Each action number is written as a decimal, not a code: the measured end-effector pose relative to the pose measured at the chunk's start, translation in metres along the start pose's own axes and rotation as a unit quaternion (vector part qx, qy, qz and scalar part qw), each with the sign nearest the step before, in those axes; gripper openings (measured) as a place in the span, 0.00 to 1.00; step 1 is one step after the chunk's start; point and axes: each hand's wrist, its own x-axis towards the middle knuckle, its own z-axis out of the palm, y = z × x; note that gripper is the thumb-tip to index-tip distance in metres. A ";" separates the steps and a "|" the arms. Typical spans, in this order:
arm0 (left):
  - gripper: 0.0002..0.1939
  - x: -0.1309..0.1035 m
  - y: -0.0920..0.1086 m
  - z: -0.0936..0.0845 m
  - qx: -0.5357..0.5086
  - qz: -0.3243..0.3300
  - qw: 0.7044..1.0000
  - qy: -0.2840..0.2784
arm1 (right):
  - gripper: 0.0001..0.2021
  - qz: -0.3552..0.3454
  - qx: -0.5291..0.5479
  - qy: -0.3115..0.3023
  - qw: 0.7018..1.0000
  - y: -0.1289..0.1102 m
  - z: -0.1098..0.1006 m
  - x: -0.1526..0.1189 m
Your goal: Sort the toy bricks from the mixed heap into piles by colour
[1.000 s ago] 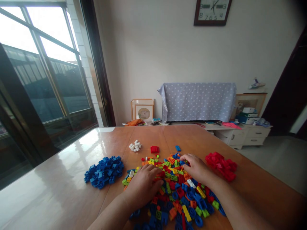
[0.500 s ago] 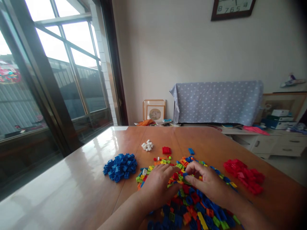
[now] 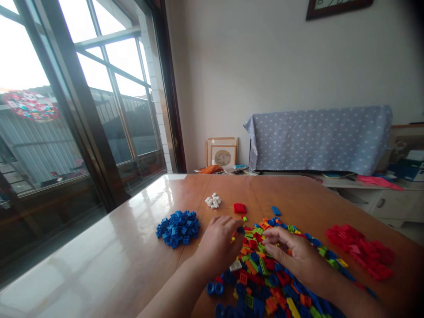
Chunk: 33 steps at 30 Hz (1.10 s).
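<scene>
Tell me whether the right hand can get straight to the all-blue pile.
Probably not straight: the left hand lies between the right hand and the all-blue pile, so it would likely have to go over or around.

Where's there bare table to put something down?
The widest bare patch of table is left of the blue pile. Another lies beyond the white bricks and the red stack, up to the far edge. It's crowded around the left hand and right hand, where the mixed bricks spread.
</scene>
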 end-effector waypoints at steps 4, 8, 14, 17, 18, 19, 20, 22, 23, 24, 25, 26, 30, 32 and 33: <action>0.14 0.002 -0.043 -0.027 0.058 -0.113 0.984 0.128 | 0.17 -0.005 -0.055 0.062 0.997 0.015 -0.010 0.005; 0.15 -0.006 -0.094 -0.051 0.083 -0.293 0.927 0.219 | 0.17 0.006 -0.075 0.093 0.993 0.029 -0.016 0.010; 0.21 -0.020 -0.142 -0.060 0.118 -0.482 0.834 0.239 | 0.17 0.004 -0.097 0.105 0.990 0.039 -0.018 0.013; 0.19 -0.021 -0.149 -0.056 0.122 -0.505 0.821 0.237 | 0.17 0.000 -0.106 0.109 0.988 0.040 -0.019 0.014; 0.18 -0.021 -0.150 -0.055 0.119 -0.510 0.819 0.234 | 0.17 -0.001 -0.108 0.110 0.988 0.039 -0.020 0.014; 0.17 -0.021 -0.150 -0.054 0.115 -0.514 0.818 0.231 | 0.17 -0.002 -0.112 0.111 0.987 0.039 -0.020 0.013; 0.16 -0.021 -0.151 -0.054 0.110 -0.515 0.819 0.227 | 0.17 -0.002 -0.116 0.113 0.987 0.039 -0.021 0.013; 0.16 -0.022 -0.152 -0.053 0.099 -0.508 0.826 0.224 | 0.17 -0.001 -0.123 0.115 0.986 0.038 -0.021 0.013; 0.16 -0.022 -0.153 -0.052 0.093 -0.503 0.829 0.226 | 0.17 0.000 -0.125 0.115 0.985 0.038 -0.022 0.013; 0.18 -0.022 -0.154 -0.052 0.087 -0.496 0.832 0.231 | 0.17 0.001 -0.127 0.116 0.985 0.037 -0.022 0.013; 0.19 -0.022 -0.155 -0.051 0.083 -0.490 0.835 0.238 | 0.17 0.001 -0.128 0.117 0.985 0.037 -0.023 0.013; 0.20 -0.022 -0.156 -0.050 0.079 -0.484 0.836 0.247 | 0.17 0.000 -0.128 0.118 0.985 0.036 -0.023 0.012; 0.24 -0.019 -0.154 -0.049 0.072 -0.464 0.838 0.278 | 0.17 -0.005 -0.122 0.128 0.984 0.035 -0.024 0.012; 0.24 -0.014 -0.146 -0.048 0.073 -0.438 0.847 0.291 | 0.17 -0.002 -0.118 0.134 0.984 0.034 -0.025 0.011; 0.24 -0.012 -0.141 -0.046 0.078 -0.414 0.855 0.302 | 0.17 -0.001 -0.115 0.135 0.984 0.033 -0.025 0.011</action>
